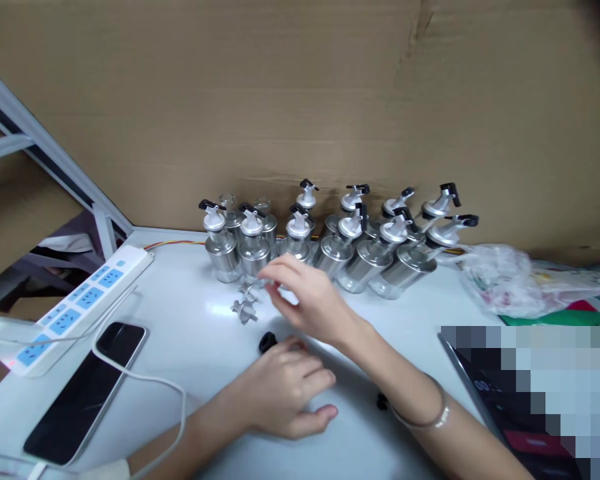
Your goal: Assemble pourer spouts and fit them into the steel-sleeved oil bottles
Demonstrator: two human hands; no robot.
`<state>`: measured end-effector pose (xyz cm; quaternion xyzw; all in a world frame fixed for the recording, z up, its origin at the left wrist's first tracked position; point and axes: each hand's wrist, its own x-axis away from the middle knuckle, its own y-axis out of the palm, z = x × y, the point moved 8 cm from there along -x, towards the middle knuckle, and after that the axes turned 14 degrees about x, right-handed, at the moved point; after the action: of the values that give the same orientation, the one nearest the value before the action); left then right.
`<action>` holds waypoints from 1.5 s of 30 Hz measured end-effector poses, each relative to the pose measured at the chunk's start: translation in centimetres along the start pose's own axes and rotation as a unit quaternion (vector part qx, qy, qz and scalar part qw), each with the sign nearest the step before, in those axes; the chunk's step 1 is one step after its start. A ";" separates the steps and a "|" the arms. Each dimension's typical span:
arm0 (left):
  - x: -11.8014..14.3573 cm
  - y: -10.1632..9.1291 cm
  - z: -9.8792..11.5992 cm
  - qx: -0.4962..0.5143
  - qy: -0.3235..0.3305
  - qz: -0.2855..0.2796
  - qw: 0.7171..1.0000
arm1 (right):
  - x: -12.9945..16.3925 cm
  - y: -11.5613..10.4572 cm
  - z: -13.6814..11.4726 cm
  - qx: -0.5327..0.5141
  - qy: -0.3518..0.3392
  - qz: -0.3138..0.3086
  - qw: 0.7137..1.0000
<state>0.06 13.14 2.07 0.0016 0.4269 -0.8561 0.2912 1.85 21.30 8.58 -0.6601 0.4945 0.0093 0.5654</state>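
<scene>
Close by: R hand (313, 300) open near spout parts (245, 301); L hand (285, 393) loose by black cap (267, 343); bottles (330, 240) behind.

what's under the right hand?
Right hand hovers over white table, fingertips near two loose metal spouts. Whatever lies beneath the palm is hidden.

we see a smooth, glossy white table top (410, 313) that throws back the light, and behind it a matt brown corrugated cardboard wall (300, 100), creased in places. the round silver dispenser bottles (330, 250) look like polished metal with a bright sheen, their spouts tipped with black plastic. two small silver metal spout pieces (245, 303) lie bare beside them. the white plastic power strip (75, 303) is smooth, the black phone (87, 390) has glossy glass, and the clear plastic bag (505, 280) is crinkled and shiny.
</scene>
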 end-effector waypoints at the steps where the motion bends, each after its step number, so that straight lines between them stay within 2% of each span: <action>1: 0.0 0.6 -0.1 -0.022 0.002 -0.012 1.000 | 0.1 1.4 -0.8 0.016 -0.031 -0.067 0.997; 3: 0.2 1.6 -0.3 -0.053 0.006 -0.020 0.998 | 0.4 4.0 -1.8 0.062 -0.070 -0.170 0.981; 5: 0.4 1.9 -0.9 -0.076 -0.001 -0.012 0.997 | 0.6 6.0 -2.0 0.117 -0.088 -0.233 0.961; 9: 0.6 1.9 -1.8 -0.105 -0.019 -0.004 0.994 | 0.9 9.0 -1.4 0.177 -0.094 -0.322 0.925; 11: 0.6 2.0 -1.8 -0.112 -0.016 -0.014 0.993 | 1.0 9.4 -1.4 0.158 -0.094 -0.338 0.923; 13: 0.6 2.1 -1.6 -0.118 -0.008 -0.014 0.993 | 0.8 8.5 -1.3 0.105 -0.069 -0.315 0.941; 16: 0.6 1.8 -1.2 -0.121 0.013 0.010 0.993 | 0.9 5.6 -0.4 0.015 0.014 -0.249 0.968; 19: 0.7 1.5 -1.0 -0.111 0.026 0.036 0.993 | 2.4 2.9 1.1 -0.021 0.107 -0.220 0.969; 23: 0.6 0.2 -0.6 -0.050 0.030 0.096 0.994 | 5.3 0.6 2.0 -0.039 0.170 -0.185 0.967; 26: 0.6 -2.0 -1.0 0.010 -0.008 0.178 0.984 | 7.5 -0.1 2.3 -0.027 0.203 -0.171 0.964; 29: 1.0 -4.2 -2.5 -0.007 -0.103 0.237 0.966 | 8.9 -1.4 2.7 0.004 0.225 -0.129 0.966; 30: 1.2 -4.6 -3.1 -0.020 -0.140 0.235 0.962 | 9.3 -1.9 2.8 0.013 0.229 -0.116 0.966; 32: 1.4 -4.6 -4.7 -0.028 -0.216 0.198 0.956 | 9.8 -3.0 3.3 0.032 0.242 -0.083 0.966; 36: 2.0 -3.0 -6.9 0.032 -0.315 0.102 0.943 | 10.2 -4.6 3.9 0.077 0.249 -0.040 0.965; 38: 2.2 -2.6 -7.6 0.086 -0.340 0.111 0.930 | 10.1 -4.4 3.7 0.092 0.229 -0.046 0.968; 42: 2.5 -2.5 -8.5 0.191 -0.366 0.172 0.894 | 9.9 -3.2 2.7 0.101 0.183 -0.079 0.975; 45: 2.1 -2.1 -8.4 0.248 -0.351 0.163 0.888 | 9.7 -2.5 2.1 0.095 0.166 -0.096 0.977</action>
<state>-4.82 19.28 -2.26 -0.1569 0.0643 -0.8196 0.5472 9.64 16.34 4.06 -0.6402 0.5139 -0.2017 0.5342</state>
